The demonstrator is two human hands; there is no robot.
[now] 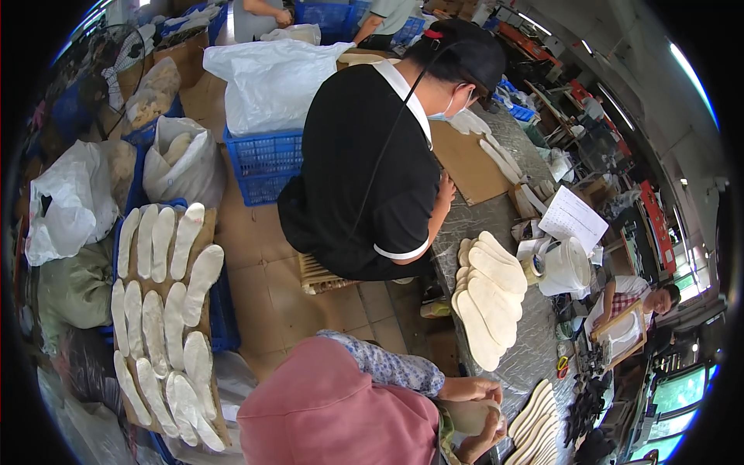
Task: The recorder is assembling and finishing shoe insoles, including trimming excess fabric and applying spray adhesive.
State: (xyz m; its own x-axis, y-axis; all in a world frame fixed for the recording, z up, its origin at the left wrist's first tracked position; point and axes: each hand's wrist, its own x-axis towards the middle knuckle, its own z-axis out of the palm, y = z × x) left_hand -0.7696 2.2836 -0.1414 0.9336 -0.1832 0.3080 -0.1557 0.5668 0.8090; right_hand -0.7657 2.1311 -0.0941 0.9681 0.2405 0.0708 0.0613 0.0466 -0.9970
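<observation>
Head view: wearer's hands out of frame, so grip cannot be told. Near right, co-worker's hands hold pale piece; insoles lie farther on surface. Step: apparently handling; next calls for hands in view.

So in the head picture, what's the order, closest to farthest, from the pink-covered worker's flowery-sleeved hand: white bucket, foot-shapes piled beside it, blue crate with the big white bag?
From that flowery-sleeved hand:
1. Pile of foot-shapes: nearest, on the table.
2. White bucket: past the pile, upper right.
3. Blue crate: farthest, upper left, behind the black-shirted worker.
</observation>
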